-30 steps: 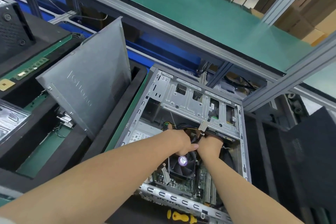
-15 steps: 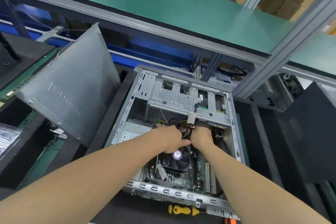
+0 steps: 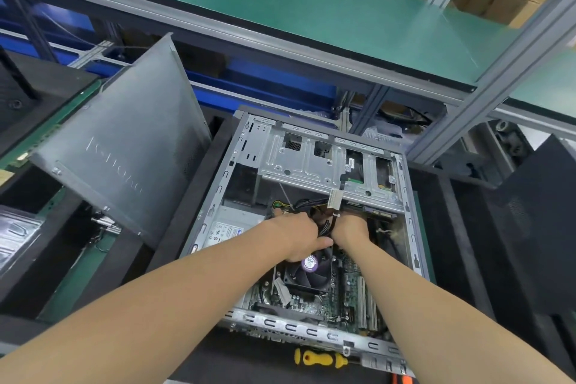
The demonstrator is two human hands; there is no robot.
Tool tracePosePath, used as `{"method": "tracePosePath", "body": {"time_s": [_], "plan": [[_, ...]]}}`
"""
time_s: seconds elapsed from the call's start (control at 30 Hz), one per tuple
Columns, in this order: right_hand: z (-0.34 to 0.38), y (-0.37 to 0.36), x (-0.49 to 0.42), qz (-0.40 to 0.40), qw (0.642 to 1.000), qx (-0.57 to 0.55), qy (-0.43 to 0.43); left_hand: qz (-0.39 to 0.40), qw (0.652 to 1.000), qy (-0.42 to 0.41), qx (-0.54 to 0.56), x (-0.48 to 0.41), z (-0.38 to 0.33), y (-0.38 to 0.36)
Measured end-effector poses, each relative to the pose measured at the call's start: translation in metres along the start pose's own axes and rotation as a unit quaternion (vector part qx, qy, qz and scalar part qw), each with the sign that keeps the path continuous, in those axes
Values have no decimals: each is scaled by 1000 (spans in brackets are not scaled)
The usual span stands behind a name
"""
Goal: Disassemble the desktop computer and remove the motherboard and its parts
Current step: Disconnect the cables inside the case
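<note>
An open desktop case (image 3: 215, 196) lies on its side in front of me. Inside sit the green motherboard (image 3: 349, 293), a black CPU fan (image 3: 307, 274) with a purple label, the grey power supply (image 3: 232, 226) and a silver drive cage (image 3: 314, 162). Above the fan my left hand (image 3: 297, 235) and my right hand (image 3: 350, 227) meet, both curled around a bundle of black cables (image 3: 325, 223). Their fingertips are hidden among the cables.
The removed grey side panel (image 3: 124, 146) leans upright left of the case. A yellow-handled screwdriver (image 3: 321, 359) lies by the case's near edge. Black foam trays flank the case, and a green shelf (image 3: 311, 0) on aluminium posts (image 3: 505, 62) runs overhead at the back.
Both hands stay clasped on the cable bundle above the fan. The view has shifted slightly, mostly between the two earlier frames; the hands themselves have hardly moved.
</note>
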State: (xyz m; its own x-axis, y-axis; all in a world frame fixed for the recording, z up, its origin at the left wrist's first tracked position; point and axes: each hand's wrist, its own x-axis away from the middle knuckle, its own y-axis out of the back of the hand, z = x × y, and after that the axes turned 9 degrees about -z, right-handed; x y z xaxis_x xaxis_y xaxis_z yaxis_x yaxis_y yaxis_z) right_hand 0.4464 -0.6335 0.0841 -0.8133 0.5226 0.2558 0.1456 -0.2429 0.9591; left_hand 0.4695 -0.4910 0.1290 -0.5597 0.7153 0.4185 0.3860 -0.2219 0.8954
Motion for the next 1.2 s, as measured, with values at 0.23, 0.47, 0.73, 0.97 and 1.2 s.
{"method": "tracePosePath", "body": {"time_s": [0.23,0.47,0.73,0.97,1.2], "plan": [[1,-8,3,-50,999,-10,-12,0,1000,-12,-6,-3,2,-2],[-3,-18,2,-59,986,-149,-47,10,1000,-24,-1,-3,3,1],[-3,-24,-1,-67,949,-292,-99,4,1000,-18,-16,-3,1,-1],[-2,-22,-2,-61,930,-351,-84,-1,1000,-3,12,-6,2,-2],[-3,-21,-4,-80,944,-310,-80,-8,999,11,33,-5,3,-8]]}}
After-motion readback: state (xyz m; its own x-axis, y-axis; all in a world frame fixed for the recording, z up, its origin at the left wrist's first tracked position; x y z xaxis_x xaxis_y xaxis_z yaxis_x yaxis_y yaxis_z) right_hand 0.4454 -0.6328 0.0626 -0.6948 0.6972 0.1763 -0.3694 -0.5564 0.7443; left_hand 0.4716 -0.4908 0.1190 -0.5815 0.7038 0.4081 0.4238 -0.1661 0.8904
